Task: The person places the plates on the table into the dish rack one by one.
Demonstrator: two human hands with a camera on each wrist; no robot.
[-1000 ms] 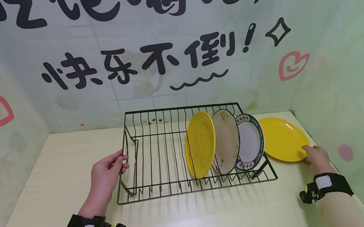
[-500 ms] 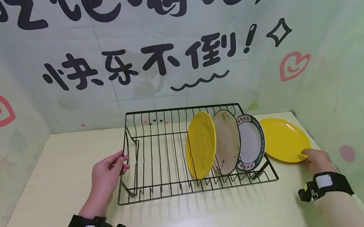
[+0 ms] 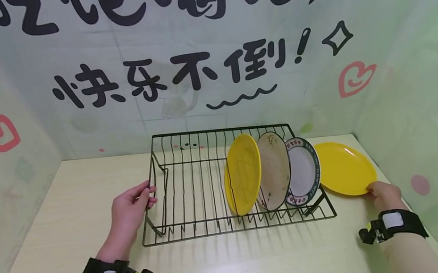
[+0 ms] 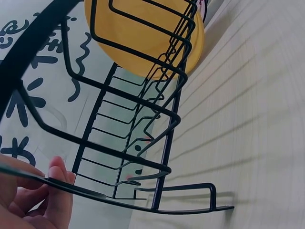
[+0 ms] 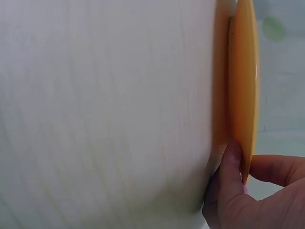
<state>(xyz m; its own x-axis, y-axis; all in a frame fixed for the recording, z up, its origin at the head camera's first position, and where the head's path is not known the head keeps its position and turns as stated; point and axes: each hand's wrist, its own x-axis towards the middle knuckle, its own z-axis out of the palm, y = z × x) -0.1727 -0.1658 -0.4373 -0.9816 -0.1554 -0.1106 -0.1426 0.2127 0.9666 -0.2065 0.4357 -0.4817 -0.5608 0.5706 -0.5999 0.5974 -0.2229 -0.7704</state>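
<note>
A black wire dish rack (image 3: 198,222) stands on the table. My left hand (image 3: 127,212) pinches the bar at the rack's left end, and the left wrist view shows the fingers (image 4: 58,191) around that bar. In the rack's right half stand an upright yellow plate (image 3: 246,175), a cream plate with a floral pattern (image 3: 274,170) and a white plate with a dark patterned rim (image 3: 302,168). Right of the rack lies another yellow plate (image 3: 346,168). My right hand (image 3: 385,196) pinches its near right rim; the right wrist view shows this plate (image 5: 244,86) between thumb and finger.
The pale wooden table (image 3: 231,268) reaches to a printed back wall (image 3: 114,129) with large black characters. A right side wall (image 3: 437,130) stands close beside my right hand. The rack's left slots hold no plates.
My right fingers have shifted slightly at the rim of the right-hand yellow plate. The left hand, the rack and its plates hold their places; the whole view drifts a little.
</note>
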